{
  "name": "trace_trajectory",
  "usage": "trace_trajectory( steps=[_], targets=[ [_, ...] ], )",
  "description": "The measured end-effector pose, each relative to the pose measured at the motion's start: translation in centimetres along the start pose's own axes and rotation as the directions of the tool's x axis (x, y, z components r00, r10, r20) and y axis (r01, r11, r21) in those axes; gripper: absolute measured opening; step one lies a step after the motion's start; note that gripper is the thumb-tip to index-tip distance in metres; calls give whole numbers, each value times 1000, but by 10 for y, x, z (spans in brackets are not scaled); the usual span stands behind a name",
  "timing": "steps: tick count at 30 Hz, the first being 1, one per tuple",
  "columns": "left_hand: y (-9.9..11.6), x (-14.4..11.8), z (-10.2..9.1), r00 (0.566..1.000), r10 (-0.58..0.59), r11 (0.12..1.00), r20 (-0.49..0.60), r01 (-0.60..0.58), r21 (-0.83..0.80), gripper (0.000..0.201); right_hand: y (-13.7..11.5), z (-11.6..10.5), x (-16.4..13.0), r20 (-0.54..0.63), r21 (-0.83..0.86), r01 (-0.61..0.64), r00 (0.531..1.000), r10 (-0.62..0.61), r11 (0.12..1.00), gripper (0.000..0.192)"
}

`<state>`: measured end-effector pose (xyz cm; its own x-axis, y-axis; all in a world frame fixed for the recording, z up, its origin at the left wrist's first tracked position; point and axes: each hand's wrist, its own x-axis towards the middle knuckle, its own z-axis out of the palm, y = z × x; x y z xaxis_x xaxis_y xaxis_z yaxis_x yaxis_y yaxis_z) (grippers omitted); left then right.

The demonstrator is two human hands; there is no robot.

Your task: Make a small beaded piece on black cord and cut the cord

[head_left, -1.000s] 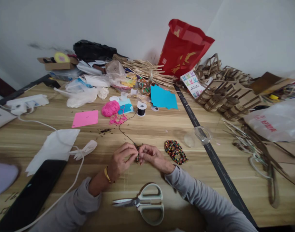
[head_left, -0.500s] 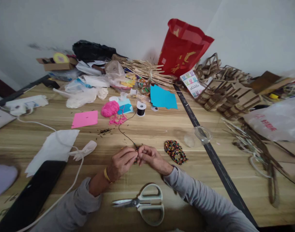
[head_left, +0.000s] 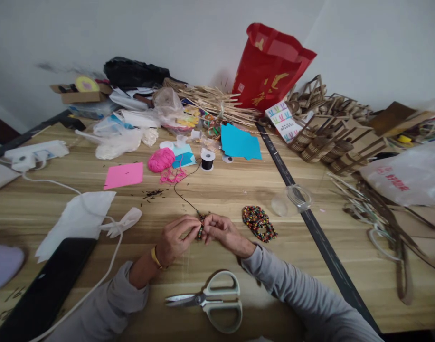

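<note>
Wooden table, cluttered at the back. Since 1 s ago hands barely moved: left hand & right hand both pinch the bead string between them, thread running to the black spool. Beading looks ongoing, slow.

- The bench is pale wood with streaky grain, crossed by a black strip.
- The bead string shows dark, red and green beads on black thread.
- The beaded piece is a speckle of red, green, yellow and dark brown.
- The scissors have grey-green handles and silver blades.
- The yarn ball is bright pink; the paper sheet is pink too.
- The bag is red with gold marks.
- The card sheet is turquoise.
- The bangle is gold.
</note>
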<state>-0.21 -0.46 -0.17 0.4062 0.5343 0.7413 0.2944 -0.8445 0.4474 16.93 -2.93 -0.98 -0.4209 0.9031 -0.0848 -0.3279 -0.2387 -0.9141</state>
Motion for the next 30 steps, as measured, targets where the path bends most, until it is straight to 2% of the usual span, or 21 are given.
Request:
trace_trajectory(
  steps=[14, 18, 21, 23, 25, 28, 30],
  targets=[
    [-3, -3, -2, 1000, -5, 993, 7, 4, 114, 9, -7, -1, 0, -5, -37, -3, 1000, 3, 999, 34],
    [-5, -5, -1, 998, -60, 993, 6, 59, 98, 9, -6, -3, 1, -11, -28, 4, 1000, -4, 1000, 33],
    [-7, -6, 1, 985, -173, 984, 25, 172, 40, 10, -2, -7, 1, -15, -3, 21, 1000, -21, 1000, 32],
    [-8, -6, 3, 947, -314, 948, 70, 316, -26, 9, 0, -9, 2, -15, 2, 32, 999, -31, 1000, 31],
    [-9, -5, 4, 861, -485, 853, 152, 504, -136, 8, 1, -11, 2, -14, -5, 42, 999, -42, 999, 31],
    [-11, 0, 3, 683, -648, 593, 336, 730, -340, 14, 0, -11, 3, -30, -39, 52, 998, -53, 998, 32],
    [-13, 3, 1, 600, -668, 429, 439, 793, -431, 18, -3, -10, 2, -48, -92, 45, 998, -49, 995, 34]
  ],
)
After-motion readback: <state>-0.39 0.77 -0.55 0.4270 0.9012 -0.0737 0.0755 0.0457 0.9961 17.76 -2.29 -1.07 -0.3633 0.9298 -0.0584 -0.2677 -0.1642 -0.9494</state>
